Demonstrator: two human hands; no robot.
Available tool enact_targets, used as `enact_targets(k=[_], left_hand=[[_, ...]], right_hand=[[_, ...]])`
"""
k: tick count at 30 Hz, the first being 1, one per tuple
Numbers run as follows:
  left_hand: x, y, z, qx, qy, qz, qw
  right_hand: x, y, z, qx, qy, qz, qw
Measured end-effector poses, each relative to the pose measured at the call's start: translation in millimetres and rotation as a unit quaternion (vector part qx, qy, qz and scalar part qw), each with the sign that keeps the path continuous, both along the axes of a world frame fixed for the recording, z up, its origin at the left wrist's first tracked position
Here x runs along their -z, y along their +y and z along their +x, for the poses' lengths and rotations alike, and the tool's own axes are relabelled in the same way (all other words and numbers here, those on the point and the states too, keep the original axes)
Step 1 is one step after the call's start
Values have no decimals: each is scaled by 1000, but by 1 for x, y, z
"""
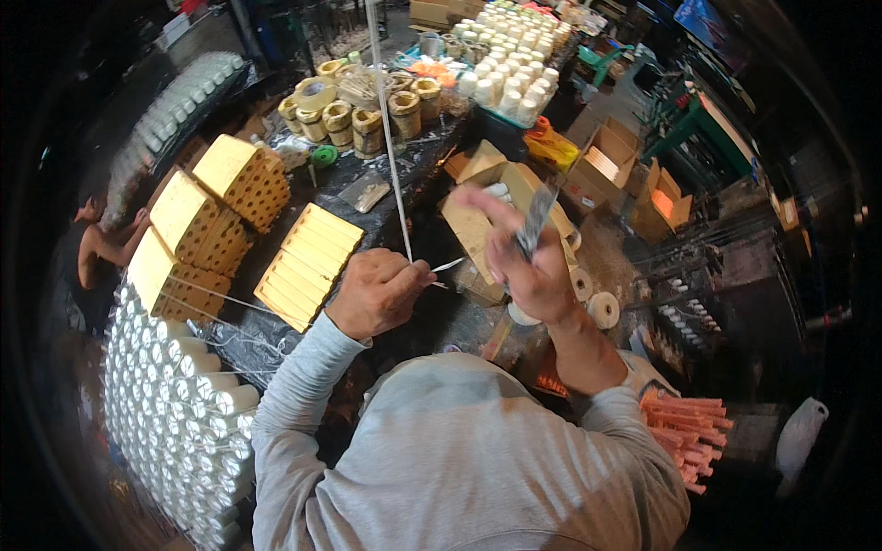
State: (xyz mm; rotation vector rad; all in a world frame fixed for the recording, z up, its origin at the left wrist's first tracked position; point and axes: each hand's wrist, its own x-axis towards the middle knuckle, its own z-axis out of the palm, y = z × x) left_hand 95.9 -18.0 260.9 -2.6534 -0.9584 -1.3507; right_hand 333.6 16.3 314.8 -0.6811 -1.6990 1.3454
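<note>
My left hand is closed, its thumb and index finger pinching a white cord. From that grip the cord runs taut up past the top of the view, and a short pale end sticks out to the right of my fingers. Raised to the right, my right hand is wrapped round what looks like a knife with a flat grey blade, pointing up and away. Its index finger stretches out to the left, smeared by motion. Beside my left wrist lies a yellow grooved block.
Yellow blocks with holes stand at the left, above many white cylinders. Tan cups and white rolls sit farther back. A cardboard box is behind my right hand; an orange bundle lies right. Another person is far left.
</note>
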Motion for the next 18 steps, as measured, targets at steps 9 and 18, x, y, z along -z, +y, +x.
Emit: enact_targets(k=[9, 18], left_hand=[[46, -24, 10, -65, -6, -44, 997], [-15, -207, -53, -261, -124, -344, 894]], right_hand=[[-123, 38, -83, -173, 261, -125, 942], [74, 43, -58, -47, 234, -192, 952]])
